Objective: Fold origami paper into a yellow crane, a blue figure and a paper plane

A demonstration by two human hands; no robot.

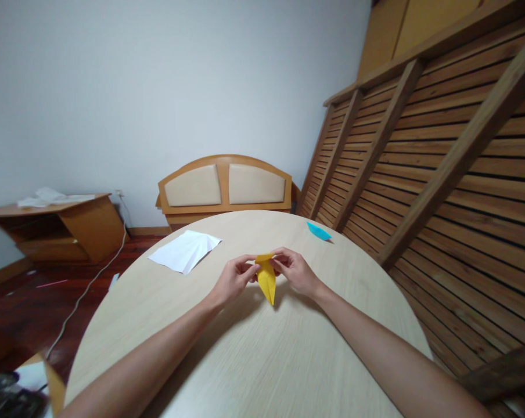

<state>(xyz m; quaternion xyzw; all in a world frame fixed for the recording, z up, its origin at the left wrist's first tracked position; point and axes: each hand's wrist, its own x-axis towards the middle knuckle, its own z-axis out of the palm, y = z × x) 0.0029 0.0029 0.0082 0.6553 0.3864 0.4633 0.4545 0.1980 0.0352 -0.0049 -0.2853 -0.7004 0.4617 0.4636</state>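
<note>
A folded piece of yellow paper (266, 280) is held between my two hands just over the round table. Its wider, folded end faces away from me, and a narrow point hangs toward me. My left hand (239, 274) pinches its left upper edge between thumb and fingers. On the other side, my right hand (295, 269) pinches the right upper edge in the same way. Some fingertips are hidden behind the paper.
The round pale table (332, 342) carries a creased white sheet (186, 251) at left and a folded blue paper piece (319, 231) at far right. Wooden slats (441, 145) lean along the right. Beyond stands a headboard (225, 180); a low cabinet (92, 223) is at left.
</note>
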